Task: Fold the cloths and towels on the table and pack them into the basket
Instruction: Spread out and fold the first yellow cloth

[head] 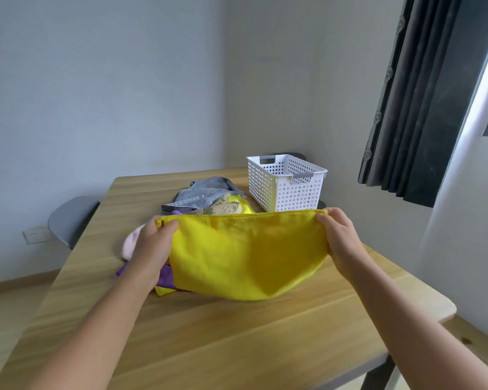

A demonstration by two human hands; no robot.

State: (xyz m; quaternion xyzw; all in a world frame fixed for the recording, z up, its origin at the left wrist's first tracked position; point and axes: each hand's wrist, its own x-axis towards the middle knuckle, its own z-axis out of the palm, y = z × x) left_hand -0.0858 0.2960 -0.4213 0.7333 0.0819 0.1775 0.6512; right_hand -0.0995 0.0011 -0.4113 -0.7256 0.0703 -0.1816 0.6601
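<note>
A yellow cloth (245, 254) hangs spread above the wooden table (209, 327). My left hand (155, 243) pinches its upper left corner and my right hand (338, 235) pinches its upper right corner. Its lower edge droops onto the table. Behind it lies a pile of cloths: a grey towel (203, 192), a patterned beige cloth (223, 206), a purple cloth (166, 277), a pink cloth (131, 242) and another yellow piece (241, 205). The white perforated basket (285, 181) stands at the far right of the table, and what shows of its inside looks empty.
A grey chair (68, 220) stands at the table's left side. A second chair back (290, 156) peeks out behind the basket. A dark curtain (417, 102) hangs at the right by the window. Walls close in behind the table.
</note>
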